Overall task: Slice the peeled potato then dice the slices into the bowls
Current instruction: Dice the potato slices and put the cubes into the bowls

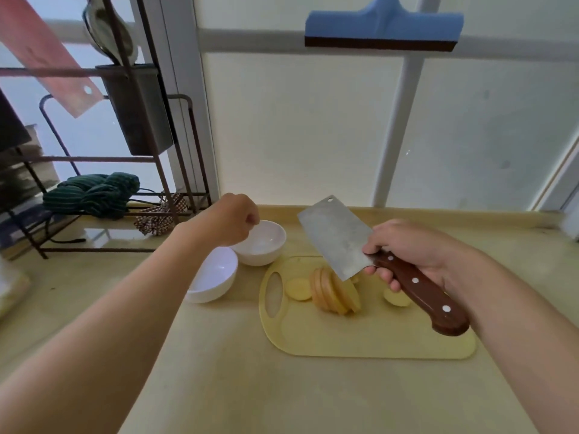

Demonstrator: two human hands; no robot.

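Note:
A sliced peeled potato point(333, 291) lies fanned on the pale yellow cutting board point(376, 336), with one end piece point(297, 289) to its left and another point(395, 298) to its right. My right hand point(407, 249) grips the brown handle of a cleaver point(336, 236), whose blade is raised and tilted above the slices. Two white bowls stand left of the board, the far bowl point(266, 245) and the near bowl point(216, 277). My left hand point(233, 219) hovers over the far bowl's left rim, fingers curled downward; what it holds, if anything, is hidden.
A dark metal rack point(125, 170) with a cutlery holder stands at the back left, with a striped green cloth point(94, 194) on its lower shelf. A blue squeegee point(383, 29) hangs on the window behind. The counter's raised back edge point(438, 213) runs behind the board.

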